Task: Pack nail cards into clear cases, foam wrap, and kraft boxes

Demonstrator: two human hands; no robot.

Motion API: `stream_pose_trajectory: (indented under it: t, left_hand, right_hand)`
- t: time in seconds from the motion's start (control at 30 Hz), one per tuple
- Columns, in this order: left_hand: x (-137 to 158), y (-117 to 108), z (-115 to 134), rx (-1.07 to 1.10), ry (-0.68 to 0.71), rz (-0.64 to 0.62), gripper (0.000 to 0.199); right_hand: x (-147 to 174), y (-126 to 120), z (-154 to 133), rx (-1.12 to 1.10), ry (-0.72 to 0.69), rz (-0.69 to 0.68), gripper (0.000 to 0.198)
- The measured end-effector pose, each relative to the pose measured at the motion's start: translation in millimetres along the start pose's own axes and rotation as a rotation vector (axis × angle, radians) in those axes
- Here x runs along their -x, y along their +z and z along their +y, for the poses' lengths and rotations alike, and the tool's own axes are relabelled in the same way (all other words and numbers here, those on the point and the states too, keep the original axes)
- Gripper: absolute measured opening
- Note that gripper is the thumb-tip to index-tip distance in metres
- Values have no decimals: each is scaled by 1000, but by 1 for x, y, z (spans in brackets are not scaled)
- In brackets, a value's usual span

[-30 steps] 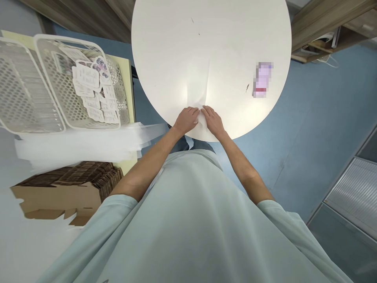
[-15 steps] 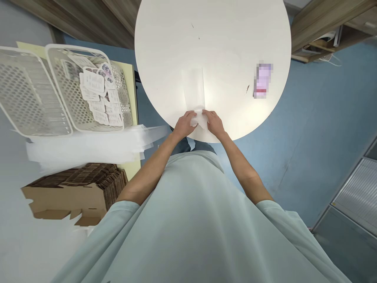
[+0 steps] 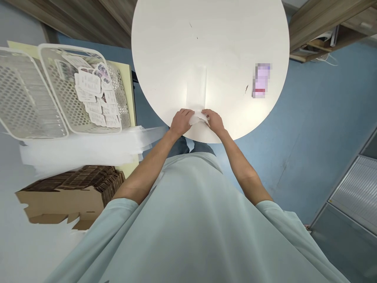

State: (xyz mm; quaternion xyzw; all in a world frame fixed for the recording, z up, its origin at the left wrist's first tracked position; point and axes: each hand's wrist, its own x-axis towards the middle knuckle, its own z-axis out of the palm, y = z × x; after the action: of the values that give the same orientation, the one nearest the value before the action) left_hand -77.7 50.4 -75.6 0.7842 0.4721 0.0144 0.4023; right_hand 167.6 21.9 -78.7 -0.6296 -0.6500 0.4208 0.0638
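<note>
A thin, whitish translucent foam-like sheet (image 3: 196, 88) lies as a long strip on the round white table (image 3: 165, 59), stretching away from me. Its near end is folded or rolled up close to the table's front edge. My left hand (image 3: 182, 121) grips that end at its left side, fingers curled over it. From the right, my right hand (image 3: 214, 120) pinches the same end with bent fingers. Whether anything is wrapped inside the fold, I cannot tell.
A pixelated pinkish item (image 3: 261, 80) lies on the table's right. At left stand a white basket (image 3: 65, 96) with several printed cards, another basket (image 3: 20, 90) with clear plastic items, a stack of white sheets (image 3: 82, 151) and flattened cardboard boxes (image 3: 61, 202).
The sheet's near end is turned over differently, its loose edge now lifted between my hands. Both hands stay on it. The whole view has shifted slightly.
</note>
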Motion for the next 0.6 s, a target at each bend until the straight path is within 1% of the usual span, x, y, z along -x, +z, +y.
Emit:
stream_pose_trajectory:
  t: [0.1, 0.2, 0.27, 0.33, 0.43, 0.5, 0.6]
  left_hand:
    - [-8, 3, -2, 85, -84, 41, 41]
    - [-18, 5, -3, 169, -234, 111, 34]
    - [-24, 5, -1, 189, -353, 145, 33]
    - [-31, 2, 2, 186, -448, 148, 33]
    - [-39, -6, 11, 202, -528, 118, 36]
    - [-43, -10, 17, 213, -588, 107, 38]
    - [-47, -12, 22, 196, -677, 106, 39]
  right_hand:
    - [-6, 0, -1, -54, 51, 25, 39]
    - [-13, -1, -4, -121, 116, 63, 34]
    - [-17, -1, -9, -150, 152, 92, 38]
    - [-21, -1, -15, -157, 191, 118, 41]
    - [-26, -1, -24, -139, 265, 154, 43]
    - [-31, 0, -28, -129, 325, 172, 38]
    - [-41, -1, -30, -132, 450, 163, 25]
